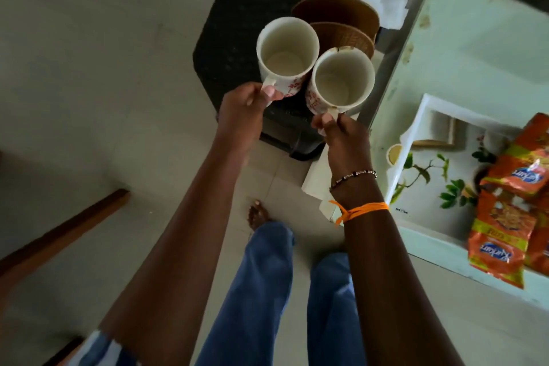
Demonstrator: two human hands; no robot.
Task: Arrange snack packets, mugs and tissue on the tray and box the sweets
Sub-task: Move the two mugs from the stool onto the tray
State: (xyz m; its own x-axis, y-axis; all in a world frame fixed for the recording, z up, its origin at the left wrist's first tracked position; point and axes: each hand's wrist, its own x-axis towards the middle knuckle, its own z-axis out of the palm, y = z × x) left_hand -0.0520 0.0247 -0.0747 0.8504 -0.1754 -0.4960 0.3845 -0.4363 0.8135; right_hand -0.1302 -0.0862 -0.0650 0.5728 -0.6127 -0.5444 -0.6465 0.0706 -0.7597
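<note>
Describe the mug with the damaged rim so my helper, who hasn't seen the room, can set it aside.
Find the dark stool; two white mugs with red print hang over it. The chipped mug, in the right hand, is nearer the pale green table. Unlike the left mug, its far rim shows a brown chip.

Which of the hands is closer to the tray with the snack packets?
The right hand. Holding a mug by its handle, it is just left of the tray; the left hand, gripping the other mug, is farther left.

From my feed the room is dim, the floor (74, 74) grey and murky. Daylight brightens the surface (463, 47) at right. Wide-angle bending stretches the edges, and detail looks soft.
</note>
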